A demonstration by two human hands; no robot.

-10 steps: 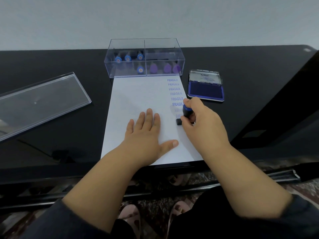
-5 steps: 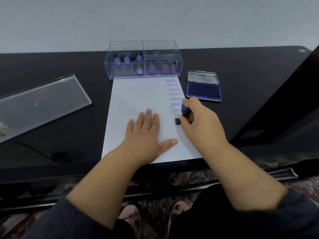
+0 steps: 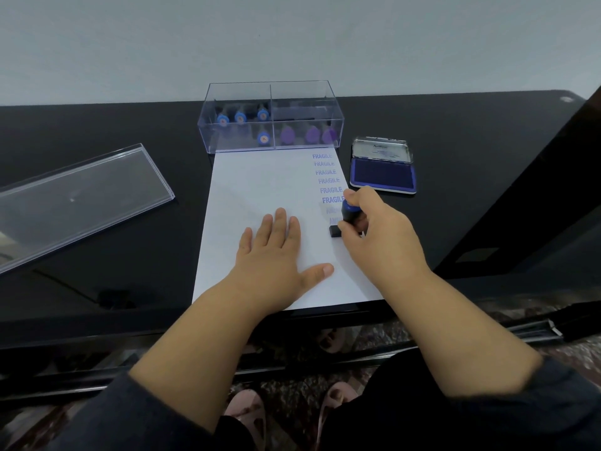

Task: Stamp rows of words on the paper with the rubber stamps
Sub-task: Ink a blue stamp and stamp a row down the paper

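Right hand (image 3: 380, 232) closing around the rubber stamp (image 3: 348, 219), fingers wrapping the blue handle from the right side, thumb lying low on it. Stamp standing almost upright, its black base sitting on the paper (image 3: 260, 196) near the right edge, just below the column of printed words (image 3: 328, 180). Left hand (image 3: 273, 258) lying flat on the paper, palm down, fingers spreading toward the far side and thumb (image 3: 317, 273) pointing to the right, holding the sheet in place. Both hands staying close, not touching each other.

Column reading "FRAGILE" six times, running down along the right edge of the sheet; two paler prints under them, partly hiding behind the stamp, not readable.

Sheet lying on a black table (image 3: 455, 131), its near edge reaching the near edge of the table. Open ink pad (image 3: 383, 175) with dark blue surface resting just beside the sheet on the right, lid standing open behind it. Clear plastic box (image 3: 270, 96) with four compartments touching the far edge of the sheet, holding more stamps with blue tops (image 3: 240, 117) on the left and purple tops (image 3: 312, 135) on the right. Clear lid (image 3: 81, 196) lying well apart on the left.
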